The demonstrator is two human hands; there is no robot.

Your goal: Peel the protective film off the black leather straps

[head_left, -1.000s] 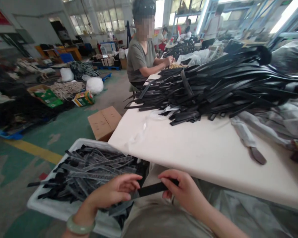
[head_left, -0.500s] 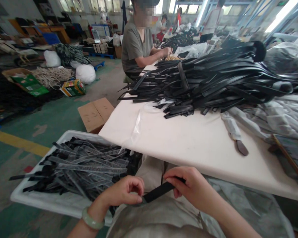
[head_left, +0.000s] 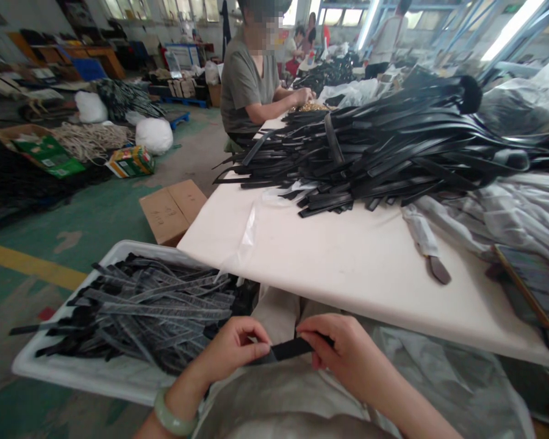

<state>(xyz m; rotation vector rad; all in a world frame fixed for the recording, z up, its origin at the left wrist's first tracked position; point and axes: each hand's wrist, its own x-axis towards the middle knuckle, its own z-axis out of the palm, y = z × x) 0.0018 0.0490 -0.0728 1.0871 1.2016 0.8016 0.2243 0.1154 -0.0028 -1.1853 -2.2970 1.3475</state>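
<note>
Levelled since the earlier head-view frame, the black strip (head_left: pixel 293 349) stretches above the person's lap (head_left: pixel 279 390), the left hand (head_left: pixel 235 349) pinching one side, the right hand (head_left: pixel 343 341) clamped on the other; a weak left pinch might let it slip.

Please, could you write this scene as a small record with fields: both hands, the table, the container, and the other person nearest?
Left hand: pinches a black strip
Right hand: holds the same strip, farther right
Table: pale top, bearing a large heap of black straps
White tub: left of the person, heaped with loose black and greyish strips
Nearest other person: in grey, beside the table, farther away
</note>
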